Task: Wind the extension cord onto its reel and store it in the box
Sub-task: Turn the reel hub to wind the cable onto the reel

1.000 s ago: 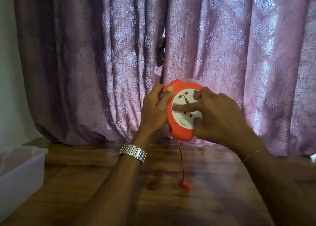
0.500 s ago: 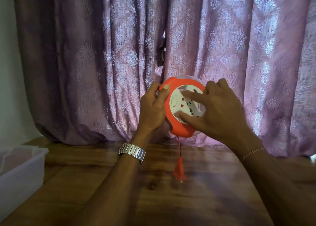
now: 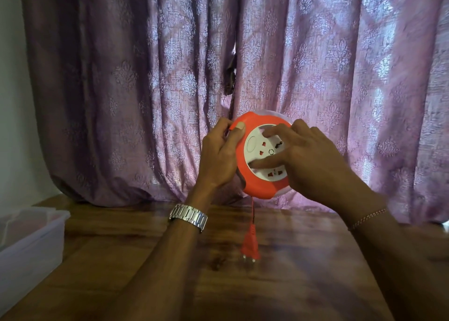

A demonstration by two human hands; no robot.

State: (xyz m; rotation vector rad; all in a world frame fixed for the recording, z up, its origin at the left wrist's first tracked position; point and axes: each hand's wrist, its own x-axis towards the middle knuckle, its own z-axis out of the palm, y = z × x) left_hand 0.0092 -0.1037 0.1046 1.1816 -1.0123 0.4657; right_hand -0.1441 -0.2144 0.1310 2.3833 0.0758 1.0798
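reel [image 3: 257, 182] — between both — left hand [image 3: 218, 158] grips rim | right hand [image 3: 313, 160] on face

Left hand [image 3: 218, 160] gripping orange reel [image 3: 257, 187], right hand [image 3: 313, 160] on socket face [image 3: 264, 150], plug [image 3: 250, 244] dangling

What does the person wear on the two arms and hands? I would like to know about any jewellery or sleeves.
The left hand has a silver metal link watch band on its wrist. The right hand has a thin beaded chain bracelet on its wrist. Both forearms are bare, with no sleeves visible. No rings or gloves show on the fingers.
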